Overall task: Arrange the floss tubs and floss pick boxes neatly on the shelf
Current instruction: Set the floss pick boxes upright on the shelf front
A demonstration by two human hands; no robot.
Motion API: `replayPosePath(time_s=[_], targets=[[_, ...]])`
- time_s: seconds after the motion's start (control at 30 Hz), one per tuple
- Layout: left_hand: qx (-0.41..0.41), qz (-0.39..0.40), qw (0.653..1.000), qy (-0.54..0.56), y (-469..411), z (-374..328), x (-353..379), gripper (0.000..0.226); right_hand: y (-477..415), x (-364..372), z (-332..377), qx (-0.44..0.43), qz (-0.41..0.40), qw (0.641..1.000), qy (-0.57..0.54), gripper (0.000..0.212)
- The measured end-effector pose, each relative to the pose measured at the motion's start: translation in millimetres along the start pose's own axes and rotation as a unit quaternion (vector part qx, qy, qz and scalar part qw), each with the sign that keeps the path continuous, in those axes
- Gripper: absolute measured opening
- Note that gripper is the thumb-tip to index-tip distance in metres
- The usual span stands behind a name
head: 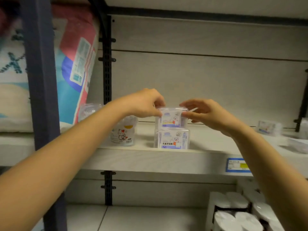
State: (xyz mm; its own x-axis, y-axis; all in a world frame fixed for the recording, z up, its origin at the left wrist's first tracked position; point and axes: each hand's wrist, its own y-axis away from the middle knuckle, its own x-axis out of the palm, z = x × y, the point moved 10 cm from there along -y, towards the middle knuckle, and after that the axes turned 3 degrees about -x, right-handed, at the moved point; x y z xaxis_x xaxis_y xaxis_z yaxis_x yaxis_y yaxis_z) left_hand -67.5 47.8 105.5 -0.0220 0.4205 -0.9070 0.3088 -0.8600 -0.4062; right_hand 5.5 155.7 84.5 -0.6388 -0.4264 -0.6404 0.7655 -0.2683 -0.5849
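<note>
Both hands' narrow grip (146,104) (205,112) pinches upper floss pick box (171,120) atop another (172,139).

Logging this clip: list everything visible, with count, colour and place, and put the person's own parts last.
Upper floss pick box: one, clear with purple label, stacked on another box, pinched from both sides.
Lower floss pick box: one, clear, purple-white label, at shelf front.
Floss tub: one, clear with white cartoon label, left of the stack.
Far box: one, clear, blurred, at shelf's right end.
Shelf: one, pale grey.
Price tag: one, blue and yellow, on shelf edge.
Large soft pack: one, pink, blue, white, left bay.
White rolls: several, bottom right.
Left hand: fingers on upper box.
Right hand: fingers on upper box.
</note>
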Motion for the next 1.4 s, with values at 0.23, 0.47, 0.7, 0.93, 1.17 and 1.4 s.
replayPosePath(time_s=[0.23, 0.47, 0.7, 0.93, 1.17, 1.4], targets=[[0.002, 0.126, 0.992, -0.001, -4.7, 8.5, 35.3, 0.029, 5.0, 26.2, -25.6, 0.054, 0.113, 0.991, -0.046, 0.027], [0.001, 0.207, 0.977, 0.043, -3.8, 11.9, 53.8, 0.028, 14.5, 34.0, -33.8, 0.065, 0.18, 0.98, -0.053, 0.028], [-0.066, 0.18, 0.969, 0.156, 4.0, 14.4, 51.8, 0.036, 32.1, 36.2, -36.3, 0.086, 0.144, 0.977, -0.133, 0.032], [0.008, 0.163, 0.983, 0.083, 24.3, -2.8, 53.4, 0.041, 46.8, 45.1, -22.5, 0.052, 0.118, 0.978, -0.167, 0.044], [0.025, 0.159, 0.985, 0.056, 25.9, -5.4, 54.1, 0.041, 48.3, 45.3, -21.3, 0.041, 0.117, 0.979, -0.161, 0.051], [0.027, 0.052, 0.998, -0.025, 19.1, 7.9, 46.3, 0.091, 58.0, 23.8, -21.9, 0.023, 0.055, 0.996, -0.06, 0.06]])
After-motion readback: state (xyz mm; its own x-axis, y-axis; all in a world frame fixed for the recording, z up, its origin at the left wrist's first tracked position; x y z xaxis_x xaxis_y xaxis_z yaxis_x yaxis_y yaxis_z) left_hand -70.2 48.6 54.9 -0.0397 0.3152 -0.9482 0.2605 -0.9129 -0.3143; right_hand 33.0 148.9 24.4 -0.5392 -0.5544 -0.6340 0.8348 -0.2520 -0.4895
